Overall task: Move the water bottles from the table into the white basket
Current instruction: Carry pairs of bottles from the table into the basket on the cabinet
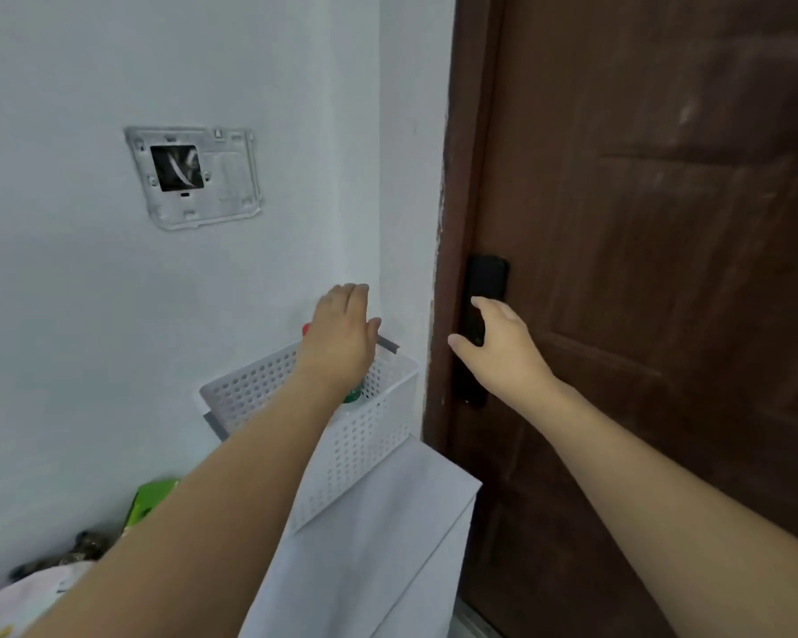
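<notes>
One water bottle [352,398] stood inside the white basket [365,448], its green label showing under your left hand [342,343], which hovered flat and empty. A red cap [306,329] peeked out behind it (bottle or not, unclear). Your right hand [498,347] was spread, grasping nothing, near the door handle [482,287]. Best withdrawn straight upward, clear of the rim.

Basket [365,435]: white, perforated dot pattern. Door [664,177]: dark brown. Lock [482,287], at its 9 o'clock edge: black.
</notes>
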